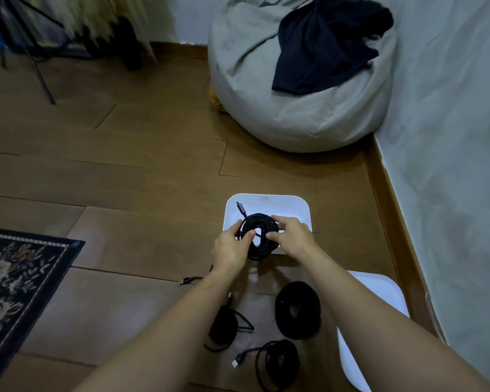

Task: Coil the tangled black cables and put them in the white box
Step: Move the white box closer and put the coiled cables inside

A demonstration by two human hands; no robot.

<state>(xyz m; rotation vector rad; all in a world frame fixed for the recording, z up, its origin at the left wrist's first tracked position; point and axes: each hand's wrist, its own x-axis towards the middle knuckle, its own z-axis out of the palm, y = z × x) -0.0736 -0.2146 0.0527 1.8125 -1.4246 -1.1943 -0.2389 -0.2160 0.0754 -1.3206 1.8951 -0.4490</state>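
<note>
While I hold the black coiled cable (pixel 259 236) over the white box (pixel 266 203), my left hand (pixel 229 250) curls round its left side and my right hand (pixel 293 239) pinches its right. I cannot tell whether it touches the bottom. Three more coils (pixel 297 309) lie on the floor (pixel 125 179) nearer me, a white lid (pixel 379 301) beside the wall (pixel 450 165), open boards to my left.

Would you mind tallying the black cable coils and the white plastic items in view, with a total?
Black cable coils: 4, the held coil in the left hand and right hand over the white box, plus three floor coils.
White plastic items: 2, the white box and a flat white piece.
Total: 6
</note>
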